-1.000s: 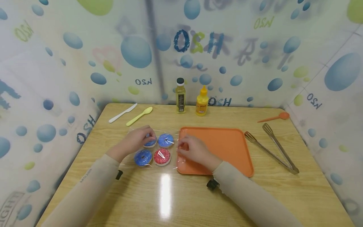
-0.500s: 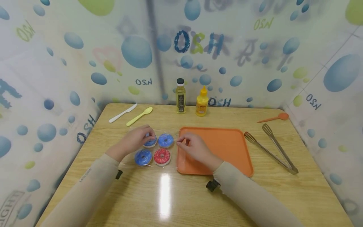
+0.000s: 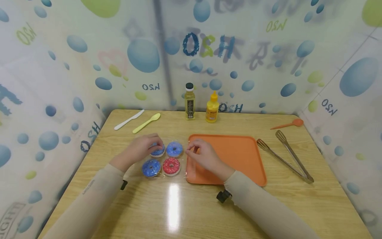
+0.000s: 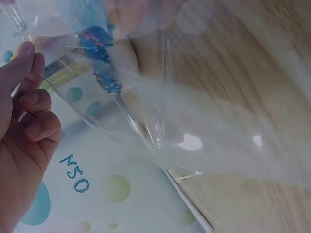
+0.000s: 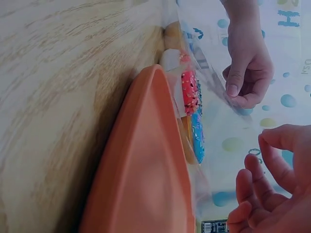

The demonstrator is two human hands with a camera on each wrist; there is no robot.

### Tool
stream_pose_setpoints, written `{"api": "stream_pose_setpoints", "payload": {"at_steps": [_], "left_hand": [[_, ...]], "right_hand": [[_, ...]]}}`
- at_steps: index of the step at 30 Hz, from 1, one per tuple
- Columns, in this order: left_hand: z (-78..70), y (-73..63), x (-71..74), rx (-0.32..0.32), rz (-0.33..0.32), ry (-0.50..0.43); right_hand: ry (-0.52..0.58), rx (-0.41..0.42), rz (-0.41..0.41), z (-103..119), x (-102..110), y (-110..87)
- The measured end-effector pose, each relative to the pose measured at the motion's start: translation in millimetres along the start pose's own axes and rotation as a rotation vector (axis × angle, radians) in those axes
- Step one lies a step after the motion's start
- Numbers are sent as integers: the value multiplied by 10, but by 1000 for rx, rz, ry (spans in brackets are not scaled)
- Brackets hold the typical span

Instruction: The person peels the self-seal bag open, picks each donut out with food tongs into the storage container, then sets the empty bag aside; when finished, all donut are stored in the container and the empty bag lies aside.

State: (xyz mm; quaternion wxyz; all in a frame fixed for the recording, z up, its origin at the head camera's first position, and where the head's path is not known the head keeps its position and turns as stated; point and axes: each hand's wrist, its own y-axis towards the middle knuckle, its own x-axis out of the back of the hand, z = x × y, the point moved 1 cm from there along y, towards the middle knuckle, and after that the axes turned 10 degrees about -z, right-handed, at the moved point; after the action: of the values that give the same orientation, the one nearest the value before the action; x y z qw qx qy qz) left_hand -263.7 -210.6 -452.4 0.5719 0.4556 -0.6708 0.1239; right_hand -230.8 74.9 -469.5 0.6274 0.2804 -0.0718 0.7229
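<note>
A clear plastic bag lies by the orange tray's left side, with several ring donuts in it. One is a red donut with sprinkles; the others, like the blue donut at front left, have blue icing. My left hand pinches the bag's film between thumb and forefinger, above the back-left blue donut, which it partly covers. The film spreads from those fingertips across the left wrist view. At the tray's left edge my right hand holds thumb and forefinger together on the bag's film, its other fingers loosely bent.
The orange tray sits right of the bag, with metal tongs beyond it. Behind stand an oil bottle and a yellow squeeze bottle. A white knife, yellow spoon and orange spoon lie farther back.
The film's right end has drawn back from over the tray's left edge, and glare on the donuts has lessened. Right fingertips have come together; the left hand stays nearly in place.
</note>
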Motion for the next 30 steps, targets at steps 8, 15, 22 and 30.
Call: {"api": "stream_pose_setpoints", "payload": {"at_steps": [8,15,22,30], "left_hand": [[-37,4,31,1,-19,14],[-46,2,35,-15,-50,48],[-43,-9,45,-23,-66,34],[-23,-26,32,12,-42,17]], "right_hand": [[-49,-25,-17,-68,186,-80],[-107,-70,-42,-225,538,-195],[-158,-72,-75,-434,963,-370],[-370,85,-216,-793,1483,-650]]}}
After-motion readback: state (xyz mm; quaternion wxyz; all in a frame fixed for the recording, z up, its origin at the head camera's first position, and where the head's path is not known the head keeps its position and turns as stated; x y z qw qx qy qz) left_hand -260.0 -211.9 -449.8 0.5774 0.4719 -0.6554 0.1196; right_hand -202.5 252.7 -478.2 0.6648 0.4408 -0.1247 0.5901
